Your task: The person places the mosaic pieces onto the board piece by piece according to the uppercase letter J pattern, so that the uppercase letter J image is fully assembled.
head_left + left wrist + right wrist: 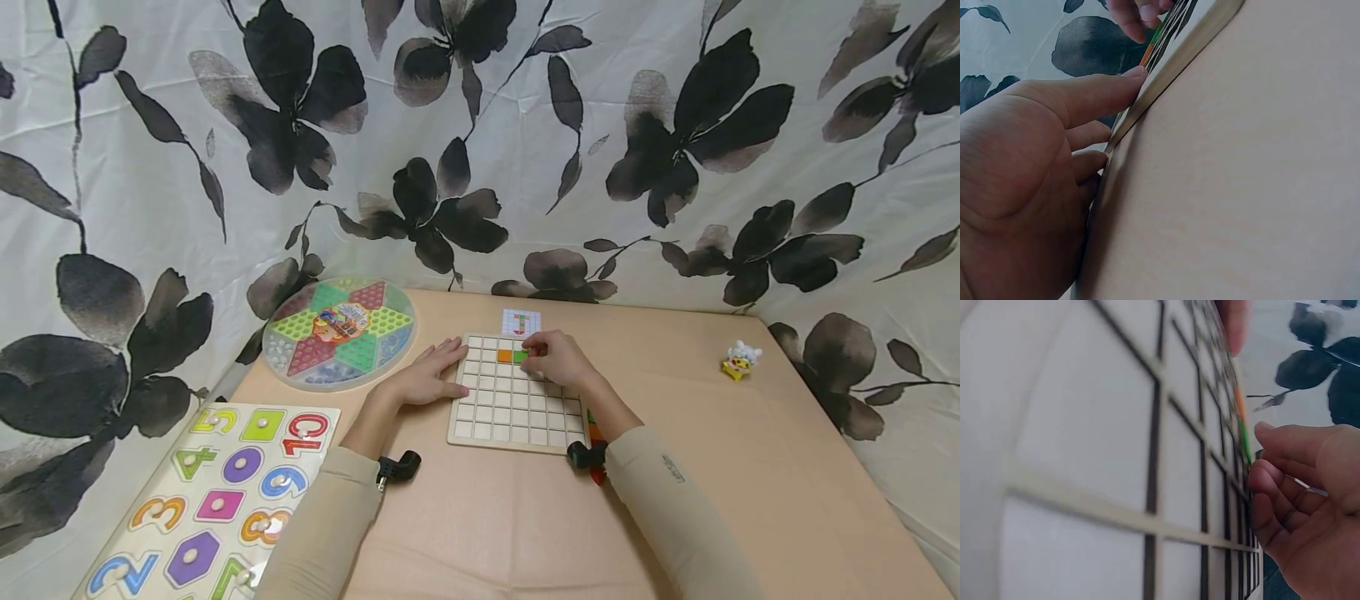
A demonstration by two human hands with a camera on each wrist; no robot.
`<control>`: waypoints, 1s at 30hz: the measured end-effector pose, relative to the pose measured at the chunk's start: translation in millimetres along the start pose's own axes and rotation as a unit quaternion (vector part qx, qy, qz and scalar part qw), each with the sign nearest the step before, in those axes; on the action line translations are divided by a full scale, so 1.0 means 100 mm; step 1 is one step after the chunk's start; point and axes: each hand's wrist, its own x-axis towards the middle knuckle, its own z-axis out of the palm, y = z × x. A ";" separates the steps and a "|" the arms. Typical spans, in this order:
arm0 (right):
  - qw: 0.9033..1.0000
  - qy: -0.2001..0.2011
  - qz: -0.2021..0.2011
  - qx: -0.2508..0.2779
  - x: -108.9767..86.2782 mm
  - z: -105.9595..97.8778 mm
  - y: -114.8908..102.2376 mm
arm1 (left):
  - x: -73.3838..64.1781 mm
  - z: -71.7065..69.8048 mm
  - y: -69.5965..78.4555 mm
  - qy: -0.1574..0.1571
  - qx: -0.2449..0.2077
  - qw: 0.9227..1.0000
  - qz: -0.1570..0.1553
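Observation:
A pale wooden grid board [487, 433] with white squares lies on the table. On its upper part, an orange tile [505, 357] and a green tile [519, 357] sit side by side. My right hand [558, 360] is over the board with fingers bent; its fingertips are right at the green tile. In the right wrist view, a gap shows between thumb and forefinger, with nothing pinched there. My left hand [427, 372] rests at the board's left edge, fingers extended and thumb against the rim. A small card [521, 322] with a coloured grid pattern lies just beyond the board.
A round star-patterned game board [341, 333] stands at the back left. Nearer on the left is a number-and-shape puzzle board [180, 492]. Coloured pieces [596, 433] lie partly hidden under my right forearm. A small toy figure [741, 360] stands at right; a floral curtain [525, 150] hangs behind.

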 end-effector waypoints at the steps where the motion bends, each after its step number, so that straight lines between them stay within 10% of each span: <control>1: 1.000 0.004 -0.002 0.010 -0.01 -0.01 -0.01 | 0.00 0.00 0.00 0.000 0.000 1.000 0.000; 30: 0.988 0.121 -0.073 0.061 -0.41 -0.15 -0.14 | 0.01 0.00 -0.01 -0.003 0.001 1.000 -0.005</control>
